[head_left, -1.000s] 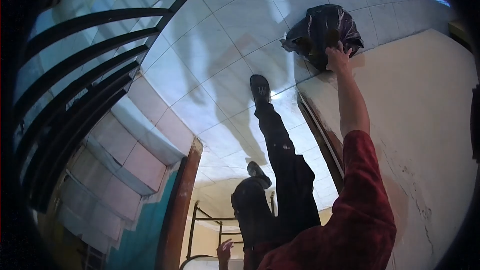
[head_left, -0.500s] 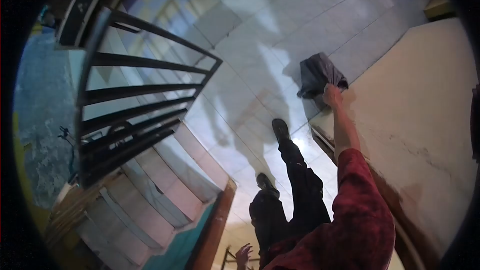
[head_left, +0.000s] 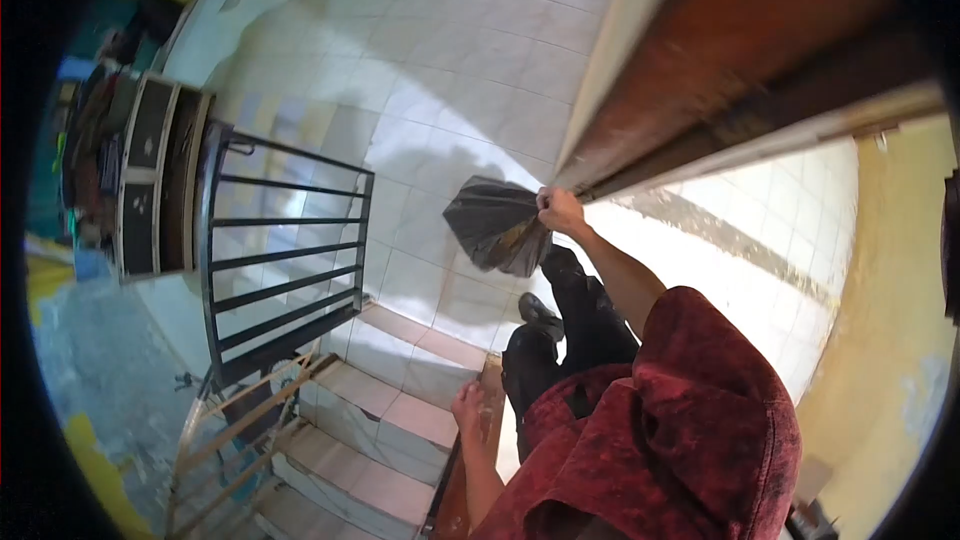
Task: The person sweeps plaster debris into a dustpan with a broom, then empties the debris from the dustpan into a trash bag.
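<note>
We grip a dark plastic bag point(head_left: 488, 225) in our clenched right hand point(head_left: 560, 211). Our empty left hand point(head_left: 467, 408), loosely curled, hangs beside a wooden edge point(head_left: 492, 396), perhaps touching.

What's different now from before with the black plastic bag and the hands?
The black plastic bag has moved from farther ahead, closer to the person's black-trousered legs. The bare left hand has come forward, seen against the pale tiled stairs. The bare right hand still grips the bag; the black metal gate still stands beside the stairs.
</note>
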`<state>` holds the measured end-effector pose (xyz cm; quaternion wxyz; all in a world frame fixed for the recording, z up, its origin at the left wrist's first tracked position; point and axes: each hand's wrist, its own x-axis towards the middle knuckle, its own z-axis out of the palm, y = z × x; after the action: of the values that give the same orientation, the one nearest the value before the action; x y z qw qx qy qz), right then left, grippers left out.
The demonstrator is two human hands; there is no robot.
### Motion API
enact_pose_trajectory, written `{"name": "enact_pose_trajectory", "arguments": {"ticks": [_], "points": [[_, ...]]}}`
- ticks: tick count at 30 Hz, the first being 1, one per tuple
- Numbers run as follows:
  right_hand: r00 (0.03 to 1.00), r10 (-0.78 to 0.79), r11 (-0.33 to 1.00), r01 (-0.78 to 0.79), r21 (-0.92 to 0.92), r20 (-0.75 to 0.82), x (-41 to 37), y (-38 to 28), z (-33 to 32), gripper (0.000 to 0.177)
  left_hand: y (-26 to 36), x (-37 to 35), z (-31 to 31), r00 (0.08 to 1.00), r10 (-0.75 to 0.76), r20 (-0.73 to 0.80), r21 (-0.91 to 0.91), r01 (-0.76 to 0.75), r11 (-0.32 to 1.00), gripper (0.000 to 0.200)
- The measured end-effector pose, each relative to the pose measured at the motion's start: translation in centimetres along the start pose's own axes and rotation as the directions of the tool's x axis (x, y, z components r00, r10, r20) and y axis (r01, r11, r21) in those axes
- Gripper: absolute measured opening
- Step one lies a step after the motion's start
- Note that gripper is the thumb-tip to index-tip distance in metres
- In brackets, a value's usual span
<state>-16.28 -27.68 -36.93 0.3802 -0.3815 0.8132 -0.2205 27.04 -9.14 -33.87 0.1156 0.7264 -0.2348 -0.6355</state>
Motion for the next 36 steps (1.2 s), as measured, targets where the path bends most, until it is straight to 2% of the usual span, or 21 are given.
{"name": "enact_pose_trajectory", "arguments": {"ticks": [2,4,6,8,9,10,12,14,16,17,20,21,22,24,26,28,30,31,32,34,36], "points": [[1.000,0.030,0.999,-0.030,0.017,0.007,-4.7,2.2,-0.4,0.011,0.4,-1.5,0.4,0.998,0.061,0.017,0.123,-0.062,0.990,0.039],[0.992,-0.050,0.998,0.047,-0.032,-0.113,-9.7,5.2,-0.6,0.010,0.7,-1.9,1.2,0.998,0.041,0.040,0.236,-0.049,0.970,0.038],[0.996,0.080,0.995,-0.077,0.067,-0.043,-14.5,8.7,-1.8,0.006,0.2,-2.0,3.0,0.994,0.020,0.104,0.317,-0.052,0.947,0.037],[0.902,0.280,0.955,-0.225,0.195,-0.329,-18.8,11.8,-1.3,0.009,-2.5,-0.5,1.7,0.987,-0.010,0.159,0.360,-0.048,0.932,0.037],[0.909,0.303,0.927,-0.212,0.311,-0.284,-20.5,13.8,-2.1,0.011,-4.5,2.3,1.8,0.977,-0.012,0.211,0.370,-0.068,0.926,0.037],[0.921,0.315,0.884,-0.197,0.423,-0.228,-22.8,16.2,-2.3,0.014,-3.6,0.6,4.3,0.971,-0.059,0.232,0.475,-0.060,0.878,0.037],[0.882,0.378,0.897,-0.274,0.347,-0.281,-26.2,20.4,-3.0,0.010,-2.2,-3.1,8.1,0.961,-0.102,0.257,0.593,-0.073,0.802,0.038],[0.797,0.400,0.901,-0.251,0.353,-0.453,-30.0,25.0,-4.2,0.006,-2.1,-4.5,11.6,0.936,-0.172,0.308,0.716,-0.109,0.689,0.039],[0.691,0.412,0.907,-0.244,0.344,-0.594,-33.6,30.4,-6.5,0.004,-3.0,-2.7,14.3,0.934,-0.147,0.326,0.666,-0.116,0.737,0.037],[0.714,0.465,0.877,-0.291,0.382,-0.524,-35.7,33.5,-8.1,0.003,-3.7,-2.3,16.6,0.937,-0.142,0.319,0.597,-0.082,0.798,0.036],[0.701,0.418,0.886,-0.173,0.431,-0.578,-41.5,42.3,-14.1,0.005,-4.7,-6.4,26.7,0.934,-0.089,0.346,0.695,-0.192,0.693,0.036],[0.684,0.498,0.830,-0.199,0.520,-0.533,-43.7,44.0,-17.6,0.005,-5.1,-7.5,29.7,0.913,-0.119,0.391,0.763,-0.250,0.596,0.036],[0.682,0.495,0.838,-0.209,0.505,-0.538,-45.1,46.5,-20.2,0.005,-5.4,-8.3,33.2,0.887,-0.150,0.436,0.808,-0.312,0.500,0.036],[0.578,0.575,0.788,-0.200,0.582,-0.580,-47.2,50.3,-24.4,0.006,-5.9,-10.9,39.1,0.862,-0.165,0.479,0.802,-0.354,0.482,0.036],[0.569,0.556,0.816,-0.233,0.530,-0.606,-48.6,53.7,-29.2,0.006,-6.3,-14.4,44.5,0.881,-0.120,0.458,0.819,-0.365,0.442,0.036],[0.432,0.571,0.812,-0.168,0.559,-0.698,-48.4,58.5,-34.0,0.004,-6.2,-16.2,48.8,0.879,-0.129,0.458,0.826,-0.368,0.426,0.036],[0.366,0.616,0.788,-0.266,0.555,-0.698,-49.6,61.7,-40.6,0.003,-7.0,-15.1,51.6,0.868,-0.217,0.447,0.865,-0.359,0.350,0.035],[0.392,0.626,0.779,-0.289,0.556,-0.674,-50.2,63.7,-43.7,0.006,-7.3,-14.0,53.1,0.855,-0.248,0.456,0.867,-0.364,0.340,0.034],[0.366,0.662,0.744,-0.217,0.632,-0.654,-50.4,65.7,-46.4,0.001,-7.6,-13.4,55.2,0.860,-0.255,0.442,0.878,-0.356,0.321,0.032],[0.305,0.555,0.831,-0.250,0.498,-0.774,-50.5,68.1,-52.1,0.003,-8.3,-13.0,61.0,0.878,-0.245,0.411,0.905,-0.361,0.226,0.031],[0.391,0.657,0.754,-0.329,0.569,-0.644,-50.1,70.3,-57.4,0.006,-8.8,-11.4,67.5,0.876,-0.275,0.397,0.908,-0.332,0.255,0.031]]}}
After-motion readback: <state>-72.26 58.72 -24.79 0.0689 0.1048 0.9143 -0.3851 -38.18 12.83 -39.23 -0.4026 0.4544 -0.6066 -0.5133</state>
